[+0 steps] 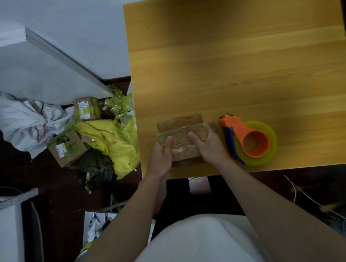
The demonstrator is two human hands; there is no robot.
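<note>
we hold a small cardboard box (pixel 179 136) on the wooden table (pixel 246 69), just left of the orange tape dispenser (pixel 252 139) and not touching it. our left hand (pixel 162 155) wraps the end of the box farthest from the dispenser, its fingers bent over the top flap. our right hand (pixel 209 146) grips the end nearest the dispenser, one finger laid across the lid. both hands are closed on the box, which sits between them and touches both. as far as we can tell, its base rests on the table. on the side away from us, about level with the dispenser's nose, another flap lies folded out.

we judge the box light and thin-walled, a thing that would buckle under a hard squeeze. its dull sheen hints at tape or film over the board, so the faces may be slick under the fingers. the surest hold, in our view, is at the two short ends close to the corners, where the board is stiffest, with fingers pressing the top flap flat. we cannot tell whether anything is inside. the dispenser, with its green roll, lies close beside the right hand.
</note>
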